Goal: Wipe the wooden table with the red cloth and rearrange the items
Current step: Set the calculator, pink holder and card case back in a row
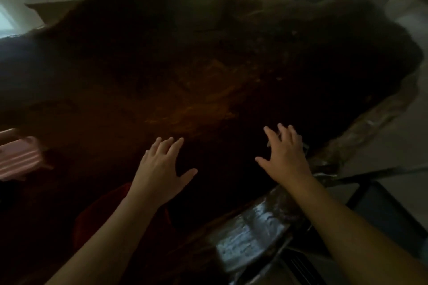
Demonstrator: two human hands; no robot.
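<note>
Dimly lit, both hands hover spread and empty over the dark wooden table [208, 71]: left hand [159, 169], right hand [284, 157]. Red cloth [92, 215] lies near its front edge, under the left forearm.

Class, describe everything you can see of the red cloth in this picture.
The red cloth is a dark red, soft-looking fabric lying crumpled on the wooden table near its front edge. Only part shows: the left forearm crosses above it and hides its right side, and dim light swallows its folds and outline. Neither the left hand nor the right hand holds it; both are spread open farther up the table.
</note>
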